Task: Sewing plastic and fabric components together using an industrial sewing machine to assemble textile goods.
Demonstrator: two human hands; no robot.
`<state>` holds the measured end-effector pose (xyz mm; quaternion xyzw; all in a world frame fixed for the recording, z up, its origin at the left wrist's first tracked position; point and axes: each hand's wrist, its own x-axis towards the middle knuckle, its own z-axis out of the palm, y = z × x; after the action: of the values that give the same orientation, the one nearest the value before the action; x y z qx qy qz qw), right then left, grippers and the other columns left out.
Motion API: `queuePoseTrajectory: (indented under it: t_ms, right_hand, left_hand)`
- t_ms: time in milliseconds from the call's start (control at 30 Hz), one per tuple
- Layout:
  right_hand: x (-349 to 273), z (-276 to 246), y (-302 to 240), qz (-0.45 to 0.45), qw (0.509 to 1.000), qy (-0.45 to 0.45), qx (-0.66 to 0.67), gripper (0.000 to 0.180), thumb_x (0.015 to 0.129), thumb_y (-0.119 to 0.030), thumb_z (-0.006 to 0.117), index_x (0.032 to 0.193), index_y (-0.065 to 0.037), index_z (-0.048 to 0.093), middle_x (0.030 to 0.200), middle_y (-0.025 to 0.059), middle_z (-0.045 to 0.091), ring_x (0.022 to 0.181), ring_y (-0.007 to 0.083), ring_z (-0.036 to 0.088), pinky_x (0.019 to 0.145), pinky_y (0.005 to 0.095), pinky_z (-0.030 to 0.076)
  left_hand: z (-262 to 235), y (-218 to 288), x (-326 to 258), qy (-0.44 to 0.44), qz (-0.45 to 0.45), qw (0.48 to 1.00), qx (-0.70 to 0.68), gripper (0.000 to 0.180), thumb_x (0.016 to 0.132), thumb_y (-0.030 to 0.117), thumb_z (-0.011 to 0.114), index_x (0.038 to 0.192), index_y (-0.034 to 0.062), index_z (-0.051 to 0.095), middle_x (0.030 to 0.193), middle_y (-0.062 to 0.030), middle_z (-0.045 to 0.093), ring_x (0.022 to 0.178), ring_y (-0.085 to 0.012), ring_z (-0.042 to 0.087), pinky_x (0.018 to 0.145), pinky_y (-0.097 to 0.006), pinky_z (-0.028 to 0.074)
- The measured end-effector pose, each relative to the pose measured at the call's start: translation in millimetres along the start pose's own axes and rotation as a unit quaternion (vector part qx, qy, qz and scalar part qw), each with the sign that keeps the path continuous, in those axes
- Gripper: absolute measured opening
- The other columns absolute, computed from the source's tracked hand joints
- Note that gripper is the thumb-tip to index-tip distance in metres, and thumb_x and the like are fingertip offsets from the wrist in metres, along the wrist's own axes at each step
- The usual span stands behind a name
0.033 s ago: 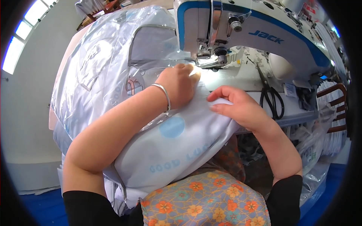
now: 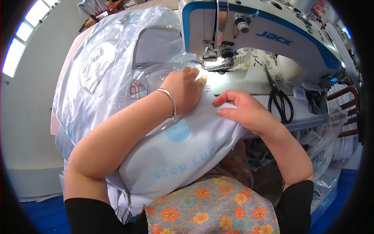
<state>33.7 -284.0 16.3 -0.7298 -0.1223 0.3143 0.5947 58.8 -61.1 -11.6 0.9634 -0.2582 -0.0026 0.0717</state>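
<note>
White fabric (image 2: 187, 152) with a pale blue circle and blue lettering spreads from my lap up to a white and blue sewing machine (image 2: 253, 29). Just in front of the presser foot (image 2: 218, 67), my left hand (image 2: 184, 89) is closed with curled fingers on the fabric; its fingertips are partly hidden by glare. A silver bangle (image 2: 170, 100) circles that wrist. My right hand (image 2: 243, 111), lower and to the right, has the fabric's edge between its thumb and fingers. Clear plastic sheeting (image 2: 93, 70) with grey-edged panels covers the left side, joining the fabric under my left hand.
Black-handled scissors (image 2: 279, 102) lie on the machine table to the right, near thread scraps (image 2: 259, 58). A wooden chair (image 2: 344, 105) and plastic bags (image 2: 329, 132) stand beyond the table's right edge. Patterned floral cloth (image 2: 214, 206) covers my lap.
Barely anything differs: the fabric by my right hand has shifted very slightly, and both hands keep their places and grip.
</note>
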Motion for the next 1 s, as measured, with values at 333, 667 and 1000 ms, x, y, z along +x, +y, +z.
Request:
queuePoseTrajectory:
  t_ms: [333,667,1000]
  right_hand:
    - [22,-5,19,0.021,0.999,-0.008,-0.033,0.028,0.086,-0.009,0.069,0.112,-0.001,0.066,0.111,0.0064,0.068,0.105,0.0139,0.061,0.095,0.0277,0.046]
    - [32,-7,24,-0.071,0.983,0.035,-0.168,0.025,0.094,-0.013,0.061,0.115,0.001,0.065,0.115,0.0087,0.067,0.107,0.0191,0.062,0.095,0.0309,0.047]
    - [-5,-29,26,-0.315,0.869,-0.106,-0.365,0.054,0.076,0.004,0.050,0.128,0.000,0.061,0.143,0.0180,0.052,0.139,0.0355,0.041,0.116,0.0422,0.034]
  left_hand:
    - [6,-9,2,0.076,0.077,0.994,0.025,0.037,0.084,0.011,0.057,0.119,0.0009,0.065,0.116,-0.0155,0.063,0.112,-0.0304,0.060,0.095,-0.042,0.048]
    - [-22,25,-24,-0.009,0.067,0.997,-0.038,0.046,0.083,0.016,0.057,0.123,-0.0057,0.061,0.125,-0.0192,0.062,0.119,-0.0291,0.059,0.103,-0.040,0.043]
    - [-19,0,-36,0.011,0.049,0.995,0.090,0.039,0.083,0.008,0.056,0.120,-0.0012,0.062,0.128,-0.0161,0.061,0.116,-0.0280,0.060,0.101,-0.038,0.046]
